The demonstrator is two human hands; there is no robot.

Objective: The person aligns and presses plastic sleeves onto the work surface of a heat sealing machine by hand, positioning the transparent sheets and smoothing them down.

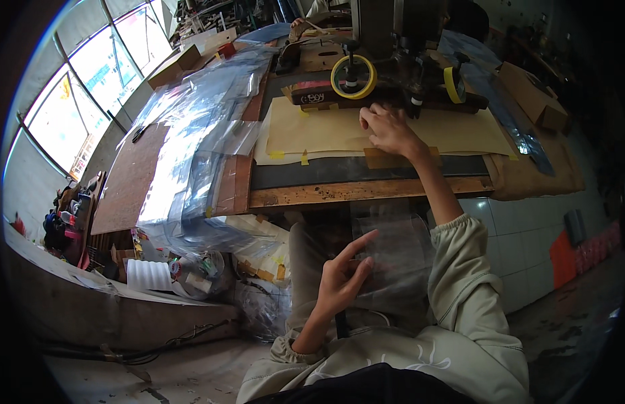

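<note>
Over the tan sheet [312, 133] on the worktable, my right hand [388, 129] has its fingers curled in. It sits just in front of the dark press bar [312, 97]; whatever it may hold is hidden. My left hand [343, 277] is lower, above my lap, with index finger stretched out and thumb apart. Beside its fingertips a clear plastic sheet [400, 246] spreads over my lap. Whether the left hand touches that sheet is hard to tell. An amber strip of tape [386, 157] lies under my right wrist at the tan sheet's front edge.
Two yellow tape rolls [353, 77] hang on the machine's knobs. Overlapping clear plastic sheets [191, 155] cover the table's left side. The wooden front edge [366, 194] runs across before me. A cardboard box [531, 94] stands at the right; a white ribbed roll [149, 275] is lower left.
</note>
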